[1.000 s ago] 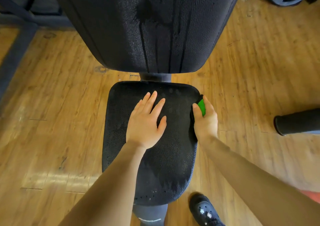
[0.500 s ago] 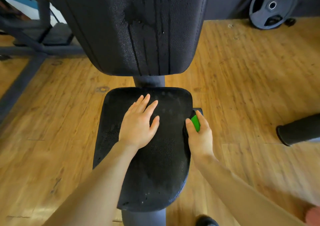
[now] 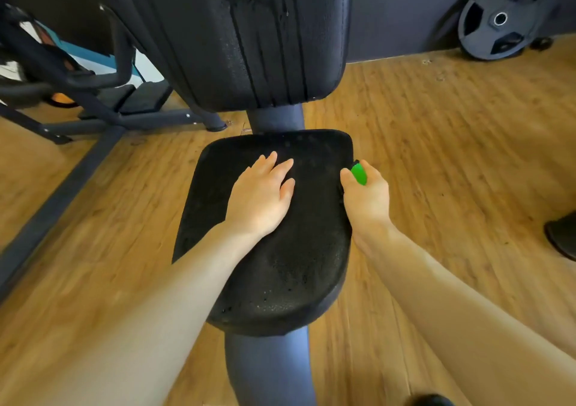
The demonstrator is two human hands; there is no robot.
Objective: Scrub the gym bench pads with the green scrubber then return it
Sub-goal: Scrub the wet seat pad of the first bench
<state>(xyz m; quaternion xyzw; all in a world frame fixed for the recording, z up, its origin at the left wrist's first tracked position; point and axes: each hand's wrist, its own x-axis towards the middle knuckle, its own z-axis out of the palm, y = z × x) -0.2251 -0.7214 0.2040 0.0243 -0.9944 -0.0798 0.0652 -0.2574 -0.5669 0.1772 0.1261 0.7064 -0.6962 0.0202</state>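
Wooden floor fills the frame; a weight plate leans at upper right. Back pad, top centre, shows dark wet streaks. Seat pad, centre, carries my left hand, fingers flat and spread, palm down, bracing. My right hand, at the pad's right edge, is clamped around the green scrubber, pressed against the pad's side. I judge the scrubbing step is in hand, on the seat edge. Next I would draw the scrubber along that edge, keeping pressure; its return place is not visible.
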